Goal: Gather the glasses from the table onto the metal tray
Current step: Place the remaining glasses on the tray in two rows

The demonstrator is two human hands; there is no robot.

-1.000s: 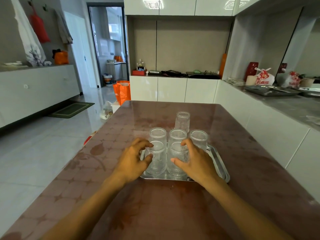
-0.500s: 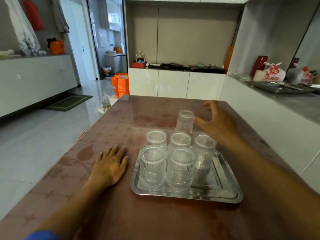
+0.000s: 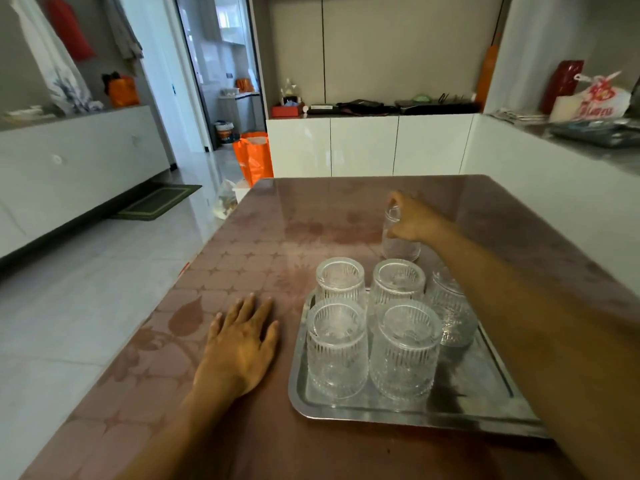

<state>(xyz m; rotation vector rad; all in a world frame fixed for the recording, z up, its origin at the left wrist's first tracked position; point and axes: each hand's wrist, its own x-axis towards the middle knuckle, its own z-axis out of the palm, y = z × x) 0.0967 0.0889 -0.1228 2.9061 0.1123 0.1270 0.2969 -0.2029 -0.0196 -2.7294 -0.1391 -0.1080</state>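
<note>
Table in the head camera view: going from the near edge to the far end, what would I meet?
Metal tray rim → front pair of glasses → back row of glasses → lone glass off the tray, right hand around it.

tray [image 3: 398, 415] right of left hand [image 3: 239, 351]: dull brushed metal | glasses on tray [image 3: 405, 355]: clear ribbed glass | glass in right hand [image 3: 398, 245]: clear | table [image 3: 263, 237]: glossy patterned brown
</note>
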